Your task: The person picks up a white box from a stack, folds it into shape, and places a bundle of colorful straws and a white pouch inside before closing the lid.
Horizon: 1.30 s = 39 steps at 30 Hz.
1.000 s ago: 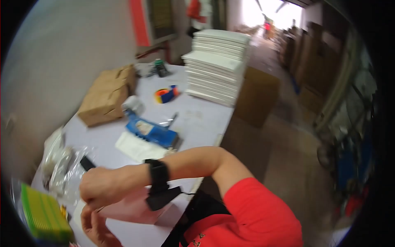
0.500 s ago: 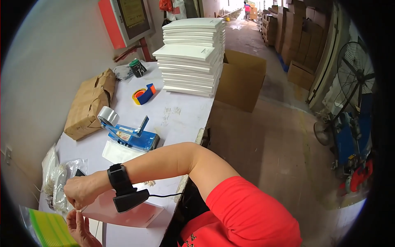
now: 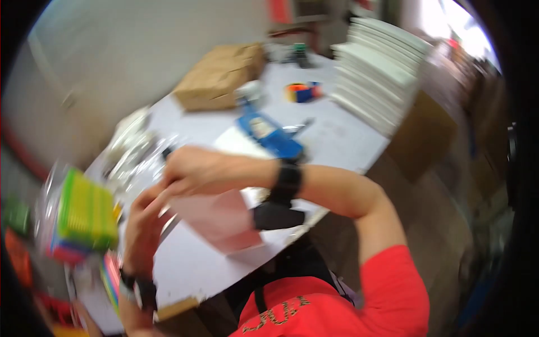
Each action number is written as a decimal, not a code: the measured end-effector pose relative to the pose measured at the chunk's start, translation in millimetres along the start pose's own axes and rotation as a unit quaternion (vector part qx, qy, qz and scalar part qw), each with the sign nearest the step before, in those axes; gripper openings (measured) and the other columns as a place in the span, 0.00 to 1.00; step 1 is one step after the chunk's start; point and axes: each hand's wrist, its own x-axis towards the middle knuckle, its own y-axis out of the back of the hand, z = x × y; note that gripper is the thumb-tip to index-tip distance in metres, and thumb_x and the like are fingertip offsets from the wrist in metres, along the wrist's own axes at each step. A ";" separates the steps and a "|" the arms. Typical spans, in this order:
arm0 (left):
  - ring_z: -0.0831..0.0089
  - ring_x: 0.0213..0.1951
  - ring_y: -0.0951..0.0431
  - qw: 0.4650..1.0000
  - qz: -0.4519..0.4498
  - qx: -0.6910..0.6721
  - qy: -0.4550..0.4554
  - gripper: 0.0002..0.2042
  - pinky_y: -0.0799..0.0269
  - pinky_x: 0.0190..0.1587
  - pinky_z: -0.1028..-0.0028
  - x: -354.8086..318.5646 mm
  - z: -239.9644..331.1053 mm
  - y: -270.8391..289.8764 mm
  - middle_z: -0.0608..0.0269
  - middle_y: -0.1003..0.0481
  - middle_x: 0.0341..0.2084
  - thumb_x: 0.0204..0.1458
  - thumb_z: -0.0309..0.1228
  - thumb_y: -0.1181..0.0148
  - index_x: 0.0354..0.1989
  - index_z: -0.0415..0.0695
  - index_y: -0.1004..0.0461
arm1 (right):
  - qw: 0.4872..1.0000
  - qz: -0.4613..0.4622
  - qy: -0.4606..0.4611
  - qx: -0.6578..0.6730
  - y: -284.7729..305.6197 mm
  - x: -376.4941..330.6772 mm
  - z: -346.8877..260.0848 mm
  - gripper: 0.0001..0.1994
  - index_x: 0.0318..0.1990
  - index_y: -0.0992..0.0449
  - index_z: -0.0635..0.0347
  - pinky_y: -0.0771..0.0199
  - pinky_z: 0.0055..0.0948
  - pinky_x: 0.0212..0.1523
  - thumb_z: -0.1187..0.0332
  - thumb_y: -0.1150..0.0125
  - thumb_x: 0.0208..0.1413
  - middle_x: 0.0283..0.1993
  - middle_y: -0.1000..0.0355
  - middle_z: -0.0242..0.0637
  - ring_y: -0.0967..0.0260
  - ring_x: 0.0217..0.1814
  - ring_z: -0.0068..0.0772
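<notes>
Two hands met at the upper left corner of a pale pink sheet-like piece [image 3: 222, 224], which slanted above the bench [image 3: 191, 275] on the wearer's side of the blue tape dispenser [image 3: 272, 137] and a little to its left. The right hand [image 3: 193, 168] was curled with its fingers closed on that corner; the left hand [image 3: 142, 224] came up from below, its fingers bent and gathered against the right one's fingertips, though blur hid whether it gripped the piece too. A small dark tip [image 3: 167, 152] showed just past the right knuckles, left of the dispenser, and I could not tell whether it was held. The piece looked light and thin, probably stiff enough to keep a flat face yet easy to crease, and its smooth surface seemed likely to slide under a loose fingertip. A pinch at the corner steadied only one end; the free lower edge, farthest toward the wearer from the dispenser, seemed the better place for a second hold, with flat fingers rather than a hard squeeze. Left of the dispenser lay clear plastic bags [image 3: 135, 163], and beyond it a brown paper package [image 3: 216, 78].
</notes>
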 end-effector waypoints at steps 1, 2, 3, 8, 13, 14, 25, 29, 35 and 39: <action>0.78 0.40 0.27 1.000 -0.025 -0.007 -0.008 0.04 0.30 0.42 0.76 2.6 3.5 4.5 0.67 0.28 0.38 0.52 0.27 0.41 0.34 0.42 0.25 | 1.000 0.012 0.012 0.010 1.4 0.0 -0.5 0.14 0.33 0.23 0.66 0.32 0.34 0.28 0.61 0.41 0.51 0.23 0.29 0.49 0.30 0.25 0.38; 0.77 0.41 0.27 0.998 -0.059 -0.016 -0.018 0.03 0.30 0.43 0.76 4.2 2.7 15.0 0.66 0.28 0.39 0.52 0.27 0.40 0.32 0.41 0.25 | 1.000 0.004 0.017 0.015 3.1 -1.1 -4.5 0.13 0.34 0.22 0.65 0.31 0.33 0.28 0.62 0.40 0.51 0.26 0.28 0.47 0.29 0.28 0.37; 0.76 0.42 0.27 0.998 -0.059 -0.021 -0.018 0.03 0.30 0.44 0.76 2.7 4.2 21.6 0.65 0.28 0.41 0.51 0.26 0.40 0.32 0.41 0.25 | 1.000 -0.003 0.019 0.018 3.9 1.4 -6.3 0.12 0.36 0.22 0.64 0.31 0.33 0.28 0.63 0.39 0.51 0.28 0.26 0.45 0.28 0.30 0.36; 0.74 0.43 0.28 0.994 -0.094 -0.025 -0.052 0.03 0.31 0.48 0.73 -9.8 6.3 31.9 0.63 0.30 0.45 0.50 0.26 0.39 0.30 0.41 0.25 | 0.996 -0.058 0.037 0.062 1.7 5.1 -17.9 0.12 0.40 0.22 0.63 0.30 0.31 0.32 0.68 0.36 0.50 0.36 0.26 0.40 0.28 0.35 0.33; 0.75 0.43 0.28 0.988 -0.097 -0.023 -0.118 0.03 0.31 0.47 0.74 -8.6 -11.1 44.6 0.63 0.30 0.44 0.50 0.25 0.39 0.30 0.41 0.26 | 0.995 -0.066 0.068 0.009 -3.9 4.6 -28.4 0.12 0.42 0.23 0.63 0.29 0.28 0.34 0.72 0.36 0.49 0.38 0.27 0.38 0.28 0.35 0.33; 0.76 0.43 0.28 0.985 -0.098 0.001 -0.145 0.02 0.31 0.47 0.75 -9.2 -11.0 45.0 0.62 0.30 0.43 0.50 0.24 0.39 0.30 0.41 0.26 | 0.994 -0.060 0.088 -0.019 -4.7 4.2 -29.1 0.12 0.43 0.23 0.63 0.29 0.28 0.34 0.73 0.36 0.49 0.39 0.27 0.38 0.28 0.35 0.33; 0.78 0.42 0.29 0.977 -0.118 0.013 -0.177 0.06 0.29 0.46 0.78 -16.6 -20.4 49.0 0.61 0.31 0.40 0.50 0.18 0.41 0.36 0.37 0.27 | 0.993 -0.007 0.096 -0.068 -22.5 -7.0 -39.5 0.09 0.41 0.24 0.64 0.30 0.27 0.30 0.75 0.39 0.51 0.35 0.29 0.39 0.29 0.32 0.36; 0.76 0.39 0.30 0.970 -0.092 0.045 -0.219 0.10 0.32 0.43 0.77 -25.4 -19.9 42.5 0.62 0.31 0.34 0.47 0.14 0.42 0.37 0.39 0.27 | 0.993 0.009 0.084 -0.079 -25.9 -10.1 -46.5 0.09 0.40 0.24 0.64 0.30 0.27 0.29 0.75 0.40 0.51 0.34 0.29 0.39 0.29 0.30 0.36; 0.75 0.39 0.29 0.953 -0.110 0.047 -0.279 0.11 0.32 0.42 0.77 -31.0 -25.7 42.1 0.59 0.30 0.35 0.47 0.13 0.42 0.38 0.40 0.26 | 0.992 -0.008 0.049 -0.118 -23.1 -20.5 -60.5 0.09 0.39 0.25 0.63 0.30 0.27 0.29 0.75 0.39 0.50 0.33 0.28 0.38 0.29 0.29 0.36; 0.74 0.38 0.29 0.939 -0.122 0.072 -0.313 0.10 0.32 0.41 0.78 -32.2 -28.9 44.1 0.58 0.29 0.36 0.47 0.14 0.42 0.37 0.40 0.25 | 0.989 0.006 0.048 -0.142 -26.8 -23.7 -65.8 0.07 0.37 0.25 0.63 0.30 0.27 0.29 0.75 0.38 0.49 0.31 0.28 0.38 0.28 0.30 0.36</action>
